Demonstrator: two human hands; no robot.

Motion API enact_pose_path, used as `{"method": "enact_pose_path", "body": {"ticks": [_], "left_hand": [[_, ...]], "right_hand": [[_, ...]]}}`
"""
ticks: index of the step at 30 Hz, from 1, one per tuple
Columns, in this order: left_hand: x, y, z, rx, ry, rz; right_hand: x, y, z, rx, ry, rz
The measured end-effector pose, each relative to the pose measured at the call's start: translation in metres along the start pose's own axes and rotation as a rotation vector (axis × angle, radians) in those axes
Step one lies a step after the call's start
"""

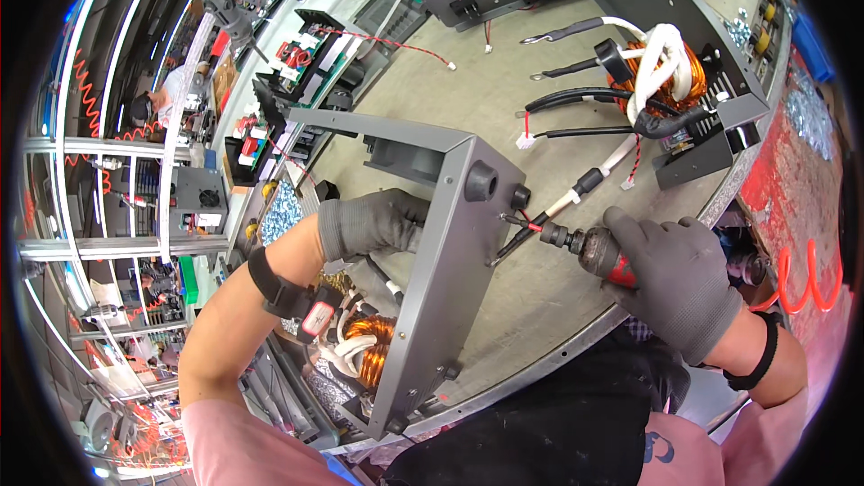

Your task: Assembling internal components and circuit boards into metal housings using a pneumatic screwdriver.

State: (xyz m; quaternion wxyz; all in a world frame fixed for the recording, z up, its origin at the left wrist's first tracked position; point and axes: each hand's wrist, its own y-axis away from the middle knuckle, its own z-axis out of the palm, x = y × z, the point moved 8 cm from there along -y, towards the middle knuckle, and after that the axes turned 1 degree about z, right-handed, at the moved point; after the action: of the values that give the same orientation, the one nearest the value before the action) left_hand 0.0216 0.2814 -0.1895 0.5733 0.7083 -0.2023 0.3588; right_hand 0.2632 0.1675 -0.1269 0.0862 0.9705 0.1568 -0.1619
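Observation:
My right hand (675, 274), in a grey glove, is wrapped round a red and black power screwdriver (601, 255). Its bit reaches left to the outer face of a grey metal housing (450, 252), near a round black fitting (482, 182). The housing stands tilted in front of me. Behind that panel is my left hand (373, 223), also gloved, with its fingertips hidden by the metal, so what they hold does not show. Inside the housing's lower part sits a copper coil (378, 351) with white leads.
Another open grey housing (675, 0) stands at the far right, holding a copper coil (688, 76) and loose cables (562, 97). Circuit boards (301, 58) lie at the far left. A second driver (225, 13) hangs there. A coiled orange hose (810, 283) is at right.

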Motion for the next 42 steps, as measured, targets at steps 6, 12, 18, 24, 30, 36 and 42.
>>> {"method": "enact_pose_path", "body": {"ticks": [6, 12, 18, 24, 30, 36, 42], "left_hand": [[0.03, 0.025, -0.003, 0.099, -0.19, -0.12], [0.025, 0.098, -0.034, 0.399, 0.517, -0.057], [0.065, 0.124, -0.003, 0.565, 0.611, 0.128], [0.079, 0.134, 0.032, 0.667, 0.503, 0.22], [0.086, 0.144, 0.054, 0.64, 0.584, 0.428], [0.083, 0.15, 0.058, 0.715, 0.483, 0.342], [0.105, 0.148, 0.061, 0.743, 0.124, 0.3]], "right_hand": [[0.003, -0.007, -0.009, 0.109, 0.02, -0.007], [0.007, 0.021, -0.024, 0.213, -0.369, 0.082], [-0.045, 0.014, -0.053, 0.249, -0.551, -0.091], [-0.084, 0.005, -0.058, 0.261, -0.513, -0.171], [-0.101, 0.01, -0.057, 0.232, -0.473, -0.169], [-0.106, 0.015, -0.061, 0.25, -0.501, -0.199], [-0.1, 0.02, -0.064, 0.203, -0.465, -0.183]]}}
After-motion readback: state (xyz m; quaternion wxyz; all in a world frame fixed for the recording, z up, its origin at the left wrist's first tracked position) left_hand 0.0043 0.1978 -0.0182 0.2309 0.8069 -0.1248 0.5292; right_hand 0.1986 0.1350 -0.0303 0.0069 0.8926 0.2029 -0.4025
